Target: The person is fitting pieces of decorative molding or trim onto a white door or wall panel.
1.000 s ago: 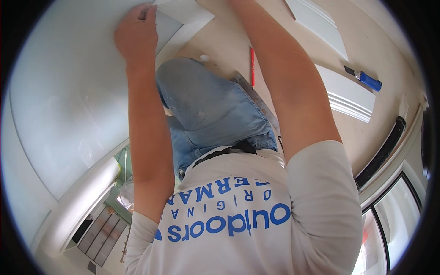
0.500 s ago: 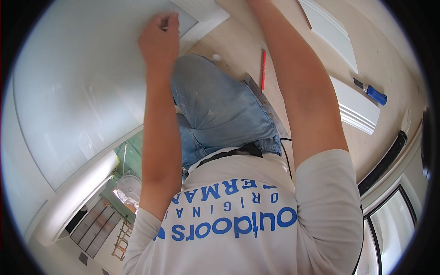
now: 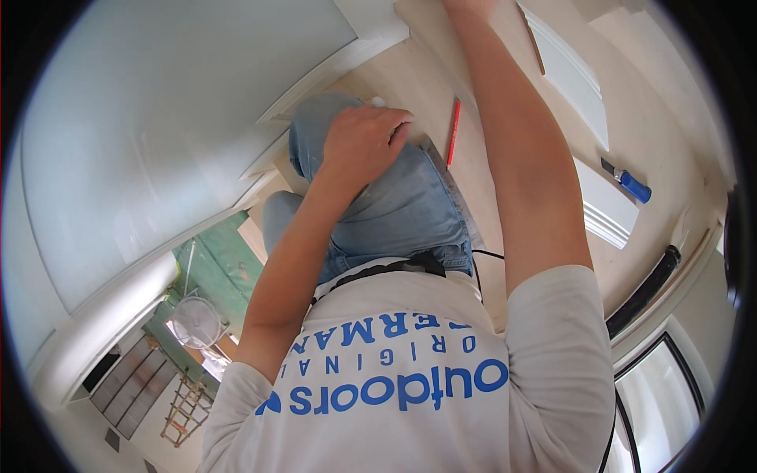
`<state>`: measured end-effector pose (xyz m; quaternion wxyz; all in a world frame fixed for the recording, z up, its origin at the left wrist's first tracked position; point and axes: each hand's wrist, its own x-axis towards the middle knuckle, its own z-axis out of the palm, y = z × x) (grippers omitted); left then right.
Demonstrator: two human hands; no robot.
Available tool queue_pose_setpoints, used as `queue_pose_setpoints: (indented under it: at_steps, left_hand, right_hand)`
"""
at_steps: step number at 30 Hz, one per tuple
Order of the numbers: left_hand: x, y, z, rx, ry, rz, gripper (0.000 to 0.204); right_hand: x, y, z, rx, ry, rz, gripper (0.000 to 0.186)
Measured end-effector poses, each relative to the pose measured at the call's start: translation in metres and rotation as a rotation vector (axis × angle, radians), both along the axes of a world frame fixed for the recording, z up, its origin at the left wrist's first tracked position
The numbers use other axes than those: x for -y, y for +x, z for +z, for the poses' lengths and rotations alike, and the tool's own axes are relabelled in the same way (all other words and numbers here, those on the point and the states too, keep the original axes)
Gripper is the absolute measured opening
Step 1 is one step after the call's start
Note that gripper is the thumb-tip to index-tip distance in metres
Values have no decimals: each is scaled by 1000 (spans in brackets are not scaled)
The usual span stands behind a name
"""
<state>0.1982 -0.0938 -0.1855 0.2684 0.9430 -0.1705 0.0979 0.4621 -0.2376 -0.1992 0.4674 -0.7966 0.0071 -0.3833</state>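
Observation:
My left hand (image 3: 364, 140) is over my bent knee in blue jeans (image 3: 394, 213), its fingers curled together. Whatever they may hold is hidden. Stretched far forward, my right hand (image 3: 471, 8) is mostly cut off by the top edge of the picture, so its fingers do not show. Between my forearms a red pencil (image 3: 454, 134) lies on the pale board surface. A small white lump (image 3: 378, 102) sits just beyond my left hand. To the right of my right forearm lies a blue-handled tool with a flat dark blade, like a scraper (image 3: 632, 185).
A large pale glossy panel (image 3: 158, 118) with a white frame fills the left. White moulding pieces (image 3: 607, 209) lie on the right, with a long white strip (image 3: 568, 75) farther off. A black tube (image 3: 646, 292) runs along the right edge. A fan (image 3: 197, 322) stands lower left.
My left hand has come away from the pale panel, moving right and nearer to me, over my knee. My right hand remains far forward at the top edge.

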Motion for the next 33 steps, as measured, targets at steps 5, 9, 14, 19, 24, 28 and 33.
queue_pose_setpoints:
  at_steps: [5, 9, 14, 19, 24, 28, 33]
  left_hand:
    - [0, -6, -1, -29, -18, 68, 10]
    - [-4, -7, -4, -33, -49, 72, 12]
    - [-8, -14, -9, -8, -113, 107, 13]
    - [-12, -19, -17, 39, -114, 118, 14]
    - [-16, -24, -20, 34, -139, 132, 15]
    - [-17, -25, -21, 35, -148, 137, 15]
    - [-18, -23, -24, 48, -176, 139, 15]
  right_hand:
    - [2, 11, -11, 18, 27, -57, 63]
    - [12, 27, -19, -114, 185, -36, 68]
    - [19, 32, -20, -156, 237, -90, 62]
    - [10, 6, -7, -213, 196, -101, 49]
    - [14, -14, 6, -309, 230, -21, 46]
    - [19, -13, -1, -319, 150, 25, 48]
    - [17, -7, -10, -233, 136, -17, 40]
